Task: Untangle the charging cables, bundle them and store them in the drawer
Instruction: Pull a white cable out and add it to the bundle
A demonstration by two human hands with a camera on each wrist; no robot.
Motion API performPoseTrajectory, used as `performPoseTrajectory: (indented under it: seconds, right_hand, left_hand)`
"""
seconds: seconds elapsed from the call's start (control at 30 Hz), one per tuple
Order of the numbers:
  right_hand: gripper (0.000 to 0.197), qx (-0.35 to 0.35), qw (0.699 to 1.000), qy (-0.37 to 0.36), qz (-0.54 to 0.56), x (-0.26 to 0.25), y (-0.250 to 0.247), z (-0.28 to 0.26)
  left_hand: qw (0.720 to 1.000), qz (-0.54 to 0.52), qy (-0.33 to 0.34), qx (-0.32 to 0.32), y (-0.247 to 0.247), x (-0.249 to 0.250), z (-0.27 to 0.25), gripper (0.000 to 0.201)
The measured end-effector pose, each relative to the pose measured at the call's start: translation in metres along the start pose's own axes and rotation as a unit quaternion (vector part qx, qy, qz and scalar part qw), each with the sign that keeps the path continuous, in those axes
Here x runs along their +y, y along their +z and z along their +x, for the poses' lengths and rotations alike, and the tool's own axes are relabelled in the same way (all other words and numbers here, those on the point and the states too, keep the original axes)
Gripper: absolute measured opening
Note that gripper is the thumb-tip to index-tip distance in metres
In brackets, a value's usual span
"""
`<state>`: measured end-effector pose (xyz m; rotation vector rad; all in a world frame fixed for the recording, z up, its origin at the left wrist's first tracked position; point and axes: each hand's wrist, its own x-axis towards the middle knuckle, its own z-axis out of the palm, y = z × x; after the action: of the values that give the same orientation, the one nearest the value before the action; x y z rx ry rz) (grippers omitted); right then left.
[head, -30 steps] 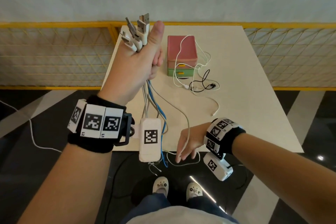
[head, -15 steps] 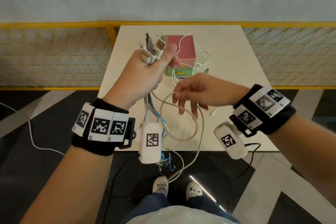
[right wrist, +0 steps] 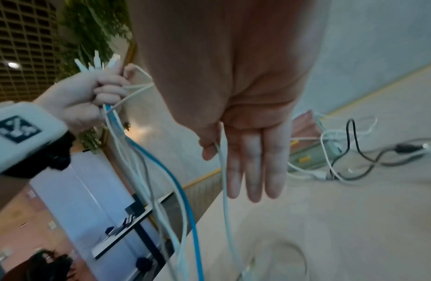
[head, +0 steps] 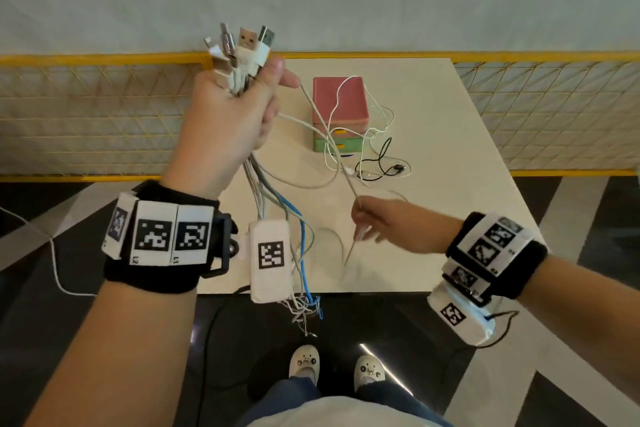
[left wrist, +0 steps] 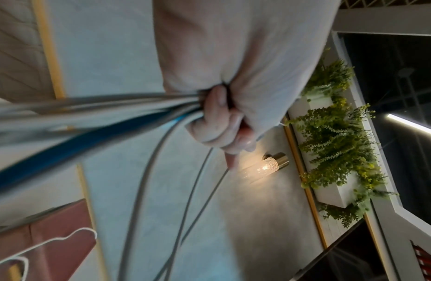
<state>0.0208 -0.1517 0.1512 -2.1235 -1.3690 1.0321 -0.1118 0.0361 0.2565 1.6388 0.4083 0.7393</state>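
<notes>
Head view, nearest first: the right hand is hanging low over the near part of the table, pinching one pale cable between thumb and forefinger while the other fingers are lying straight and relaxed. The cable is running taut and diagonally up to the left hand, which suggests the pinch is serving to draw this single strand straight and free of the others.

The left hand is raised higher, its fingers clamped in a fist round a bundle of cables, with the USB plugs sticking up together above the fist. Holding the plug ends level is probably keeping the sorted strands aligned for bundling. Their tails, one of them blue, are dangling past the table's near edge toward the floor.

Farther back, a small drawer unit with a pink top is standing on the table, its drawers appearing closed. More cables, white and black, are lying looped over it and just beside it, not yet collected. Storage is judged to be some way off.
</notes>
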Motion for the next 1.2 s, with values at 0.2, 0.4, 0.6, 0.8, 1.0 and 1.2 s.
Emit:
performPoseTrajectory:
  seconds: [0.2,0.4,0.6,0.8,1.0,1.2]
  right_hand:
    - [0.023,-0.122,0.985,-0.038,0.113,-0.036,0.006,-0.01]
    - [0.027,-0.147,0.983,-0.059,0.092,-0.044,0.005,-0.01]
    - [0.028,-0.285,0.951,-0.055,0.104,-0.041,0.008,-0.019]
    - [0.03,-0.322,0.93,-0.067,0.164,-0.051,-0.019,-0.033]
    - [0.029,-0.278,0.94,-0.091,0.178,-0.057,-0.036,-0.036]
    - [0.049,-0.294,0.949,0.063,-0.091,-0.019,0.005,-0.021]
  left_hand:
    - [0.999,0.038,0.001,0.009,0.001,-0.006,-0.006,0.027]
    - [0.998,0.062,-0.005,-0.013,-0.001,-0.01,-0.012,0.028]
    - [0.996,0.078,-0.021,-0.035,-0.001,-0.012,-0.016,0.027]
    - [0.995,0.078,-0.03,-0.048,0.004,-0.014,-0.017,0.028]
    - [0.995,0.087,-0.026,-0.049,0.005,-0.015,-0.016,0.027]
    - [0.959,0.209,-0.076,-0.173,0.008,-0.015,-0.022,0.03]
